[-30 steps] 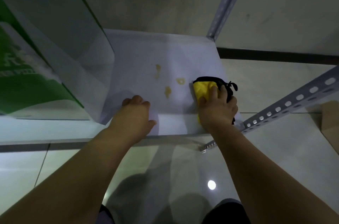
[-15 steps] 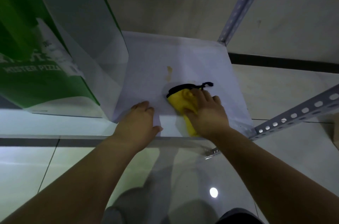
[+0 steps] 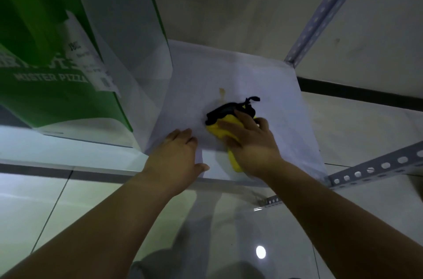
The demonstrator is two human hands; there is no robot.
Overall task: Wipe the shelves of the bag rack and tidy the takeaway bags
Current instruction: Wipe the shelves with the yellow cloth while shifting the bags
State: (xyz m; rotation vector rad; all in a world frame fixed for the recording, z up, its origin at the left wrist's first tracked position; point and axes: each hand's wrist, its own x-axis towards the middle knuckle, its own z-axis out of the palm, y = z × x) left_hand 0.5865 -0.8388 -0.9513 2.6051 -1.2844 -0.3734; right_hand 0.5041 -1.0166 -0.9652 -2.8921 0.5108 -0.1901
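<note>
Head view: one look down over both my forearms at the rack.
Shelf: the white shelf (image 3: 274, 86) fills the middle of the picture, and both my hands are on its near half.
Right hand: my right hand (image 3: 249, 141) lies palm down on the yellow cloth (image 3: 219, 128). The fingers (image 3: 229, 124) are stretched over it, pressing rather than clenched round it.
Cloth: it lies bunched on the shelf with its black edge and a small loop sticking out past my fingertips. A yellow tail runs back under my palm toward the front edge.
Stain: a small brownish stain (image 3: 222, 92) sits on the shelf just beyond the cloth, not covered by it.
Left hand: my left hand (image 3: 176, 159) rests flat near the shelf's front edge, fingers (image 3: 183, 135) released and holding nothing, just beside the cloth.
Takeaway bag: a green takeaway bag (image 3: 57, 95) printed MISTER PIZZA stands at the left with a receipt (image 3: 91, 61) stuck on its face.
Frame: a perforated post (image 3: 325, 11) rises at the back right corner, and a perforated rail (image 3: 377, 166) runs off to the right.
Floor: glossy pale tiles (image 3: 45, 198) lie below.
</note>
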